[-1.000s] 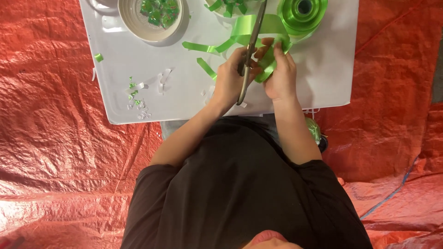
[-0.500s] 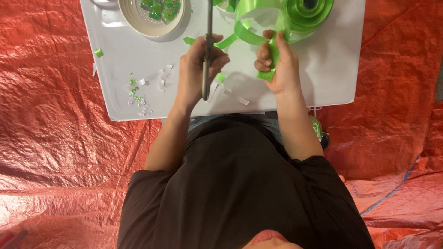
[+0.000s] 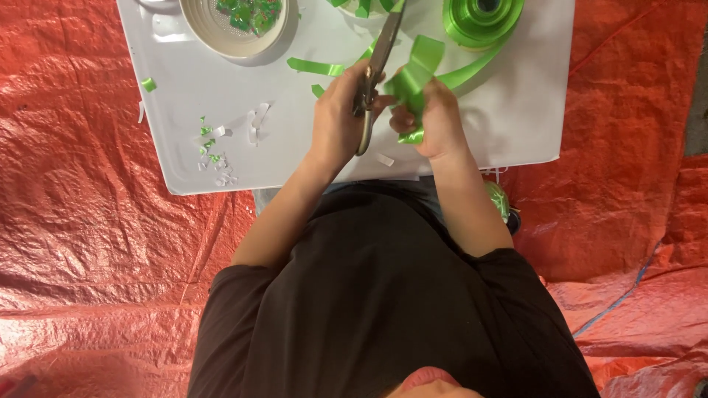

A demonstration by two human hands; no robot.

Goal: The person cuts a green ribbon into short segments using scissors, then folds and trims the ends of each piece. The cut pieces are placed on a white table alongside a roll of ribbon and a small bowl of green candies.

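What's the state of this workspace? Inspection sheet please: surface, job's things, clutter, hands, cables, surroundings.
Surface: white board, with scraps on it.
Job's things: scissors pointing away from the person; green ribbon running to a green ribbon roll at the far edge.
Clutter: round bowl with green pieces; cut green strip; small green and white scraps on the left.
Hands: left hand grips the scissors; right hand holds the folded ribbon.
Cables: nothing seen.
Surroundings: crinkled red tarp all round; the person's dark shirt.
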